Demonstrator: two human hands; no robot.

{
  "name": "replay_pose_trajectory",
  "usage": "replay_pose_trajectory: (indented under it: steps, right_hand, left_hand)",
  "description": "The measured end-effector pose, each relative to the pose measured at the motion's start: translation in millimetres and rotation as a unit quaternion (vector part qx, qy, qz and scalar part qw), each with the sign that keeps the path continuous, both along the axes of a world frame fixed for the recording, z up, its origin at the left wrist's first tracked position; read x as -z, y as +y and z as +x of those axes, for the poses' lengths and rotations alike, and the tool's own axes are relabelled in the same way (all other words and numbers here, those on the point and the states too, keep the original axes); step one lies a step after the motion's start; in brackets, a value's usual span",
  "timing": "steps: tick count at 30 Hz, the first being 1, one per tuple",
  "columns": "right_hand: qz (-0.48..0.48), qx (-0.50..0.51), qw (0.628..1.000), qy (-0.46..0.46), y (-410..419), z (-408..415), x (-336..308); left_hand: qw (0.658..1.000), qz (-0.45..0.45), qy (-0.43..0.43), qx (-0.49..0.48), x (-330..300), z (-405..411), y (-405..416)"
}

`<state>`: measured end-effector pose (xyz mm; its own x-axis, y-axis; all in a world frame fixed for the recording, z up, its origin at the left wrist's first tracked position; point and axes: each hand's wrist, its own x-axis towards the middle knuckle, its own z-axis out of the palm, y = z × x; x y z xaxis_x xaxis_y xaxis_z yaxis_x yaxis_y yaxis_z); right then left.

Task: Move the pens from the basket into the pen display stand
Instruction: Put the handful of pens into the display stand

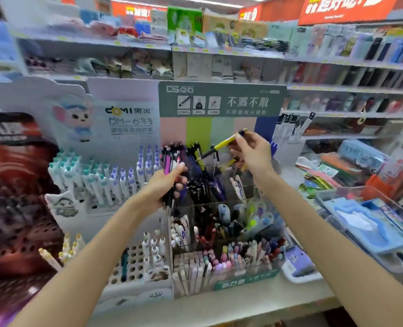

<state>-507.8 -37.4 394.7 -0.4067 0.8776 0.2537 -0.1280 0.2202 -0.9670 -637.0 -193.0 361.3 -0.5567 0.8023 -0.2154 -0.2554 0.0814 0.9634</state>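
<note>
My left hand [166, 185] grips a bundle of pens [172, 161], dark, purple and pink, held upright in front of the tiered clear pen display stand [221, 204]. My right hand [252, 153] holds one yellow pen [221, 143] by its dark rear end, tilted with its tip down and left over the stand's upper back compartment. That compartment holds a few dark and yellow pens [199, 154]. Lower tiers hold mixed pens and pastel ones [243, 253]. No basket is recognisable in view.
A white stand with teal and purple capped pens [101, 175] is on the left, with a holed white rack [134, 265] below it. A clear bin with blue packets [370, 223] sits at right. Stocked shelves [219, 53] run behind. The counter edge [219, 308] lies in front.
</note>
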Motion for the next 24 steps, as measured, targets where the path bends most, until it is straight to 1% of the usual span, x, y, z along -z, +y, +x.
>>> replay_pose_trajectory:
  steps: [3, 5, 8, 10, 12, 15, 21, 24]
  right_hand:
    - [0.08, -0.016, 0.996, -0.032, -2, -28, 8]
    - [0.153, -0.016, 0.985, -0.079, -8, -44, 14]
    - [0.246, -0.031, 0.957, -0.149, -13, -66, 16]
    - [0.29, -0.055, 0.931, -0.213, -15, -80, 16]
    - [0.299, -0.068, 0.922, -0.237, -16, -91, 15]
    - [0.283, -0.053, 0.929, -0.234, -21, -103, 10]
    - [0.313, -0.059, 0.9, -0.298, -22, -111, -1]
    - [0.308, -0.044, 0.902, -0.3, -13, -102, -6]
  left_hand:
    - [1.0, -0.011, 0.02, -0.015, -1, -9, -11]
    - [0.998, -0.024, 0.061, -0.003, -2, -6, -17]
    - [0.994, -0.023, 0.103, -0.011, -5, -5, -20]
    - [0.995, -0.015, 0.09, -0.034, -7, -9, -23]
    - [0.997, -0.002, 0.063, -0.049, -9, -15, -27]
    - [0.998, 0.007, 0.041, -0.05, -9, -23, -33]
    - [0.998, 0.012, 0.051, -0.042, -9, -34, -43]
    - [0.998, 0.016, 0.051, -0.037, -11, -42, -48]
